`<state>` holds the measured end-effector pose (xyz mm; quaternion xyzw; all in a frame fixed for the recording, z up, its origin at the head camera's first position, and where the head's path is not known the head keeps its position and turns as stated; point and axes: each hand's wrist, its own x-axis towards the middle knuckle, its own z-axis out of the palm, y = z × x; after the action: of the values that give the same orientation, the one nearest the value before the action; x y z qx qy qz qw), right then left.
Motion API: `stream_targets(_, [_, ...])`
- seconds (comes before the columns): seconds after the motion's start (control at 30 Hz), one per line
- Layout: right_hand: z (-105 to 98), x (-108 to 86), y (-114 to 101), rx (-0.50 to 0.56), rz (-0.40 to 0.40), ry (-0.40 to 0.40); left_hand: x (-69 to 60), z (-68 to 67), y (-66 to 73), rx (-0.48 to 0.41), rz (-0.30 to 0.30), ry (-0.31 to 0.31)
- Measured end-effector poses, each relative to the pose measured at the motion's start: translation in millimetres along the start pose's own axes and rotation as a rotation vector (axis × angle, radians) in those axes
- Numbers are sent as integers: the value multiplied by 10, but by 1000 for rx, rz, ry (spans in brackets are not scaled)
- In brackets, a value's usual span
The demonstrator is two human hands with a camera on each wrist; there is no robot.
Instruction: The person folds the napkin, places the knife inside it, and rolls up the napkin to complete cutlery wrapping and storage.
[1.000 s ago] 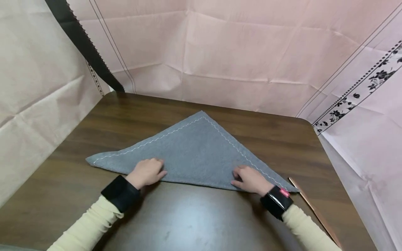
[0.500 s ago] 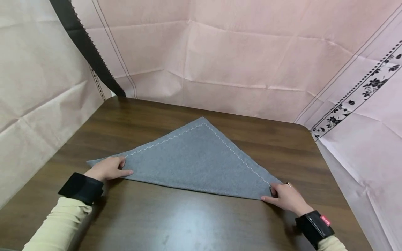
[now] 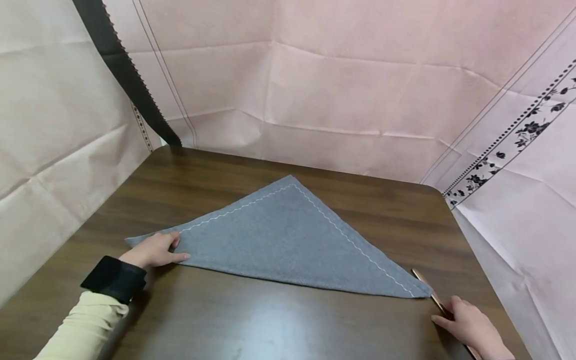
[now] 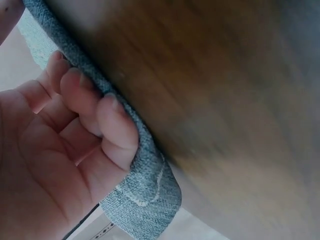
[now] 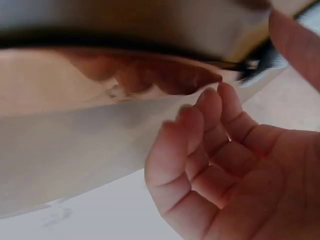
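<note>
A grey cloth with white wavy stitching lies as a wide triangle, its peak pointing away from me. My left hand rests on its left end, thumb spread apart from the fingers. In the left wrist view, bent fingers touch the cloth near its folded edge. Beyond the cloth's right tip lies a long, thin, shiny copper-coloured thing. My right hand is over it, thumb and fingers on either side. The right wrist view shows fingertips close to its reflective face; contact is unclear.
The dark brown wooden table has rounded far corners. Pale pink creased sheeting hangs behind it and along both sides. A black strip runs down the sheeting at the back left.
Both hands have moved outward along the cloth. My left hand has stopped at the left end; my right hand has left the cloth for the copper-coloured thing. The head view has tilted up slightly.
</note>
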<state>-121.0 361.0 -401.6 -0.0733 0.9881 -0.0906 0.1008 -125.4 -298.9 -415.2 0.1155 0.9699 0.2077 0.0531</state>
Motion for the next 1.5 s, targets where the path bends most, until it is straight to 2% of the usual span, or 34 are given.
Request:
stream_targets(0.07, [-2,-46,45,4,32,-28,-6,-8,-24,8,-7,1])
stream_targets(0.23, [27,-91,135,7,50,9,-6,-10,-35,-1,-9,8])
stream_targets(0.4, [59,-58,190,-37,27,35,-15,-1,-26,-1,-22,13])
stream_targets(0.57, [101,-61,229,-106,-5,129,-24,-4,-14,-2,-28,11])
stream_targets(0.7, [103,-74,242,-44,31,181,-26,-16,-2,1,-28,9])
stream_targets(0.83, [51,-75,253,37,62,172,-22,-23,15,4,-28,9])
stream_targets(1.0, [-19,-67,271,40,13,216,-19,-27,32,7,-27,8])
stream_targets(1.13, [-42,-80,247,64,13,234,-20,-26,34,16,-32,1])
stream_targets(1.23, [-28,-97,204,88,-2,292,-18,-23,34,19,-37,-5])
stream_targets(1.4, [-9,-55,57,97,-119,440,-20,-28,44,6,-44,-19])
stream_targets(1.5, [-31,-2,-69,104,-172,463,-24,-35,55,-2,-45,-23])
